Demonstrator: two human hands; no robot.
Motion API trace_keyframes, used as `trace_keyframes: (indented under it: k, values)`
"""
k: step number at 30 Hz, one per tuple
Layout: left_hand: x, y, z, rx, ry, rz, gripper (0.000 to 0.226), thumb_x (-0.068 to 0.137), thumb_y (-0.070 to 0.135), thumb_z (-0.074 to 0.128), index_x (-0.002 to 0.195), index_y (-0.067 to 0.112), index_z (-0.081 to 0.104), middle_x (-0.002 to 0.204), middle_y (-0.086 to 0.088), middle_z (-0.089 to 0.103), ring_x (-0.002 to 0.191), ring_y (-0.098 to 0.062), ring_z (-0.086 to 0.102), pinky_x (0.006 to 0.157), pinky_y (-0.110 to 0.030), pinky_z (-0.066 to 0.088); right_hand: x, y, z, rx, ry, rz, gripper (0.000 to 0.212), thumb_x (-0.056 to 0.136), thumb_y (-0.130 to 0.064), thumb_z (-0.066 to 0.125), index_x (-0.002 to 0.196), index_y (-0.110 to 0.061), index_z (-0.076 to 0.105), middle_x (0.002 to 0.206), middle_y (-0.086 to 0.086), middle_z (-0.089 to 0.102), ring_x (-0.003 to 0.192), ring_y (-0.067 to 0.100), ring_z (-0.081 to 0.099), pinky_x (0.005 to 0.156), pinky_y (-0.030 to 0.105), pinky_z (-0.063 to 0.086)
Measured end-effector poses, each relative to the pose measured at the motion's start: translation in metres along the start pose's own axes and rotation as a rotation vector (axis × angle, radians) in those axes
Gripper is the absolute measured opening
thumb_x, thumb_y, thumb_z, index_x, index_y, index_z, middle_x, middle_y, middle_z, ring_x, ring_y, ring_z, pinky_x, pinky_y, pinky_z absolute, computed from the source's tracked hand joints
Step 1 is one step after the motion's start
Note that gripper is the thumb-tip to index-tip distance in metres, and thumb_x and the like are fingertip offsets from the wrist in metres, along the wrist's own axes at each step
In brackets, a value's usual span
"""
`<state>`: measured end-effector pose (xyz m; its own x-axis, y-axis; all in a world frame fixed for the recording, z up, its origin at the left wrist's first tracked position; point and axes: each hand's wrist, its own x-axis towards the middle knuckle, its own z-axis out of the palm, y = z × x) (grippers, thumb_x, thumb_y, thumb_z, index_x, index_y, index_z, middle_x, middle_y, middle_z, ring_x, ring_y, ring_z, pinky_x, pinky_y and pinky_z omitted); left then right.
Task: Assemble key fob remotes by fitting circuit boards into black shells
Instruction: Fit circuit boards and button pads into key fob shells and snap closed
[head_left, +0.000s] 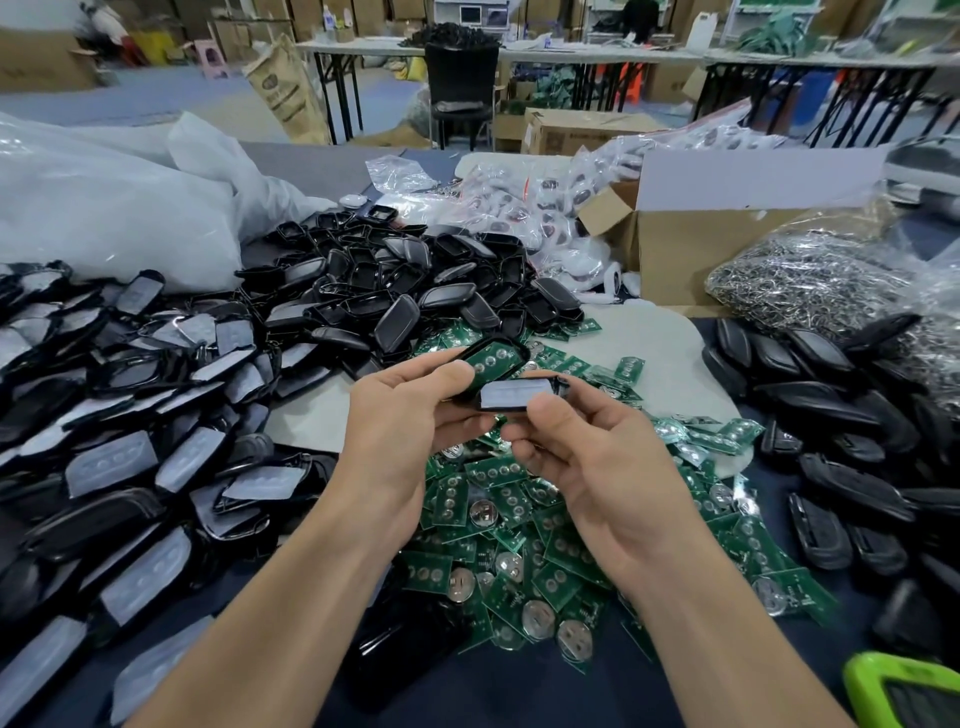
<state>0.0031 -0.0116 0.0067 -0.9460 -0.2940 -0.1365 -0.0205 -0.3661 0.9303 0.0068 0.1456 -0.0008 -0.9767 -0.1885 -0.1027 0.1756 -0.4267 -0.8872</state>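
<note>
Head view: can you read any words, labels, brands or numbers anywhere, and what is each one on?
Nothing is legible.
Brown paper sack: dark printed emblem, blurred.
Cardboard box: faint side print, blurred.
Loose circuit boards: markings too small.
Board-fitted shell in left hand, padded shell in right hand: no print visible.

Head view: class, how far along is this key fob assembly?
Done: a green circuit board sits in the black plastic shell gripped by the left hand; closed black fobs piled at right may be finished. In hand: the right hand holds a black cover with a pale pad beside it, not yet joined. Left: heaps of loose green boards and empty black shells.
</note>
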Motion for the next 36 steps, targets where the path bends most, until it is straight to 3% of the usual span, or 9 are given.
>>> trace_keyframes:
  k: [4, 9, 13, 18, 25, 30, 33, 36]
  values:
    - [-0.0019, 0.0016, 0.0013, 0.039, 0.008, 0.013, 0.025, 0.094, 0.006, 0.071, 0.080, 0.021, 0.084, 0.087, -0.011, 0.081, 0.070, -0.021, 0.076, 0.060, -0.024, 0.060, -0.0014, 0.0009, -0.0002, -0.048, -0.009, -0.042, 0.039, 0.075, -0.017, 0.075, 0.111, -0.002, 0.074, 0.090, 0.010, 0.079, 0.080, 0.017, 0.075, 0.074, 0.025, 0.063]
    - [-0.0035, 0.0033, 0.0006, 0.078, -0.043, 0.039, 0.020, 0.096, 0.007, 0.069, 0.092, 0.020, 0.084, 0.096, -0.007, 0.082, 0.088, -0.023, 0.079, 0.069, -0.029, 0.064, -0.0032, 0.0004, 0.0017, -0.130, -0.013, -0.067, 0.022, 0.085, -0.010, 0.076, 0.106, -0.009, 0.078, 0.094, 0.011, 0.080, 0.085, 0.018, 0.077, 0.078, 0.026, 0.062]
    - [-0.0047, 0.0046, 0.0012, 0.131, -0.103, 0.074, 0.029, 0.095, 0.006, 0.069, 0.089, 0.029, 0.085, 0.096, -0.006, 0.082, 0.090, -0.022, 0.079, 0.072, -0.026, 0.063, -0.0044, 0.0001, 0.0027, -0.149, 0.009, -0.077, 0.016, 0.090, -0.003, 0.073, 0.103, -0.010, 0.079, 0.096, 0.015, 0.080, 0.087, 0.022, 0.077, 0.078, 0.027, 0.062]
    - [-0.0045, 0.0033, -0.0001, 0.120, -0.141, 0.080, 0.027, 0.093, 0.003, 0.068, 0.093, 0.023, 0.086, 0.098, -0.010, 0.081, 0.094, -0.027, 0.079, 0.076, -0.028, 0.063, -0.0050, 0.0001, 0.0039, -0.134, 0.037, -0.091, 0.014, 0.090, -0.003, 0.073, 0.099, -0.010, 0.080, 0.092, 0.016, 0.079, 0.084, 0.023, 0.076, 0.076, 0.026, 0.062]
    - [-0.0045, 0.0030, -0.0016, 0.151, -0.185, 0.092, 0.032, 0.089, -0.004, 0.067, 0.092, 0.022, 0.086, 0.096, -0.010, 0.082, 0.092, -0.024, 0.079, 0.076, -0.025, 0.062, -0.0036, -0.0006, 0.0056, -0.089, 0.108, -0.094, 0.037, 0.070, -0.022, 0.079, 0.102, -0.003, 0.078, 0.093, 0.019, 0.079, 0.083, 0.025, 0.078, 0.073, 0.025, 0.062]
    - [-0.0045, 0.0019, -0.0032, 0.204, -0.227, 0.115, 0.033, 0.086, -0.006, 0.070, 0.094, 0.021, 0.086, 0.096, -0.008, 0.082, 0.092, -0.024, 0.079, 0.079, -0.023, 0.061, -0.0019, 0.0007, 0.0065, -0.079, 0.154, -0.097, 0.025, 0.075, -0.020, 0.081, 0.095, -0.005, 0.079, 0.090, 0.019, 0.079, 0.081, 0.027, 0.077, 0.074, 0.028, 0.063]
    - [-0.0039, 0.0013, -0.0052, 0.247, -0.245, 0.145, 0.029, 0.080, 0.004, 0.073, 0.096, 0.025, 0.086, 0.096, -0.005, 0.082, 0.095, -0.022, 0.078, 0.081, -0.025, 0.061, -0.0021, 0.0012, 0.0084, -0.085, 0.173, -0.089, 0.010, 0.086, -0.009, 0.079, 0.095, -0.005, 0.080, 0.090, 0.018, 0.080, 0.080, 0.026, 0.077, 0.073, 0.028, 0.064]
    - [-0.0040, 0.0007, -0.0065, 0.308, -0.257, 0.192, 0.030, 0.075, 0.014, 0.073, 0.098, 0.031, 0.085, 0.096, 0.000, 0.082, 0.098, -0.016, 0.077, 0.086, -0.028, 0.059, -0.0036, -0.0006, 0.0095, -0.089, 0.175, -0.081, 0.009, 0.088, -0.008, 0.078, 0.096, -0.005, 0.079, 0.093, 0.017, 0.080, 0.082, 0.028, 0.078, 0.076, 0.030, 0.064]
